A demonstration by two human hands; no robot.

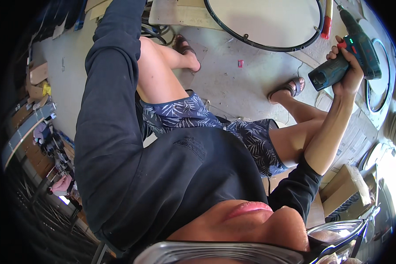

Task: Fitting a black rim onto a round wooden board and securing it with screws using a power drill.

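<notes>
My right hand (pixel 348 72) is closed around the grip of a dark teal cordless drill (pixel 361 50), held up at the right. A forefinger lies by its red trigger, and the drill's nose points to the upper left. My left arm (pixel 112 75), in a dark sleeve, reaches out past the top edge, so the left hand is hidden from view. Between the arms, at the top, a black round hoop frame (pixel 251 42) lies on a pale work surface, with small lugs along its rim. The drill is apart from the hoop, to its right.
A stick with a red end (pixel 326 28) lies beside the hoop. Another dark ring (pixel 376 108) rests at the far right. Cardboard boxes (pixel 345 189) stand at lower right, more boxes (pixel 38 75) at left. A small red packet (pixel 240 64) is on the grey floor.
</notes>
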